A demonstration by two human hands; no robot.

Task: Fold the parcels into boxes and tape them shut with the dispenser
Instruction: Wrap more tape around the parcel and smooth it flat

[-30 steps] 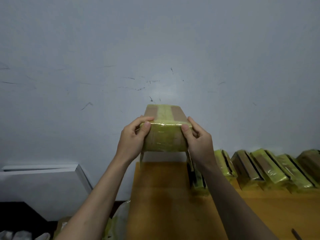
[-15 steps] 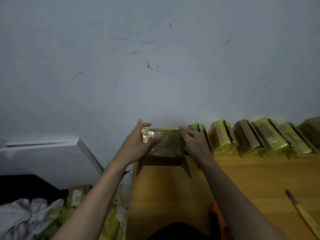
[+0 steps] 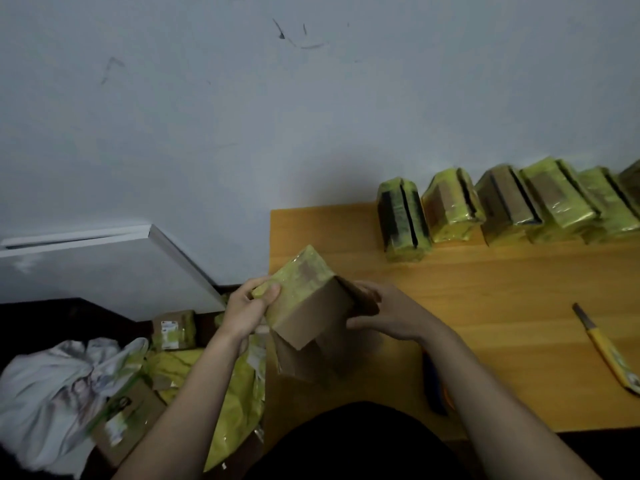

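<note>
Boxes point(image 3: 512, 206) already wrapped in yellow tape stand in a row along the bench's point(image 3: 485, 306) far edge; more parcels lie on the floor. One box point(image 3: 308, 299) is in hand above the near-left corner, its flaps hanging untaped. Left hand point(image 3: 247, 311) clamps its taped end; right hand point(image 3: 388, 315) curls round the other side.

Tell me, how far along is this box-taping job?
Done: a row of taped boxes stands at the back of the wooden table, against the wall. In hand: the left hand grips the yellow-taped end of a box and the right hand holds its other side; its near flaps hang open and untaped. Left: closing and taping that end. More parcels lie on the floor; whether they need work I cannot tell.
</note>
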